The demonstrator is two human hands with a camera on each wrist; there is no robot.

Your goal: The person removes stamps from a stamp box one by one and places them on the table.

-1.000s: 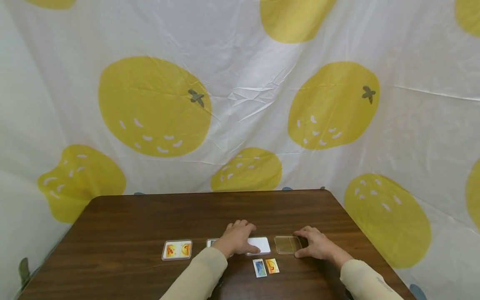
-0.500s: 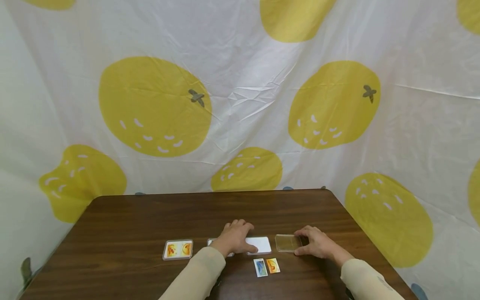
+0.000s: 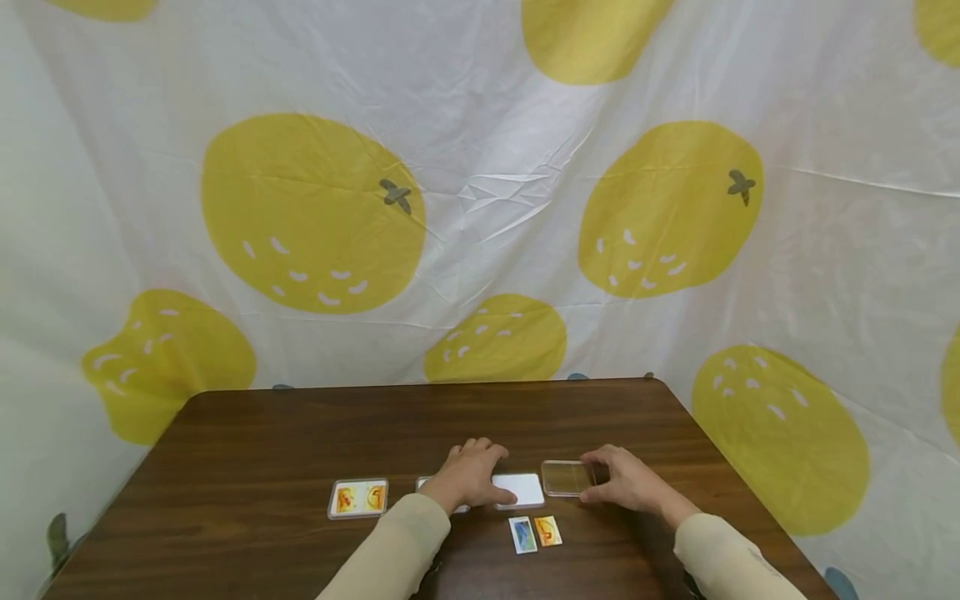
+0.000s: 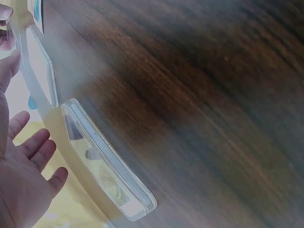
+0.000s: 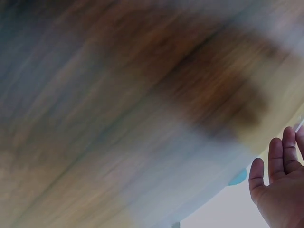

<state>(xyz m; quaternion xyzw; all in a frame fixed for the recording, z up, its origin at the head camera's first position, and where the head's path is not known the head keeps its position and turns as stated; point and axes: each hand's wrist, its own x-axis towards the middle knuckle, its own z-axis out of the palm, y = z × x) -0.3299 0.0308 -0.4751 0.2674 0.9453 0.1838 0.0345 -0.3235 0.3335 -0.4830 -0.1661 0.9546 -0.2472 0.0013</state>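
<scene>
My right hand pinches the right side of a clear plastic cover, tilted just above the table. My left hand has its fingers spread, with the thumb by the left edge of a flat case with a white face. Partly under that hand lies another clear case, with pictures inside in the left wrist view. Two small stamp-like pictures, one blue and one orange, lie in front of the white-faced case. In the right wrist view, only part of my right hand shows at the edge.
A case with two orange pictures lies further left on the brown wooden table. Behind the table hangs a white curtain with yellow fruit prints.
My right hand has lifted the clear cover slightly and moved it left, closer to the white-faced case. My left hand stays nearly still.
</scene>
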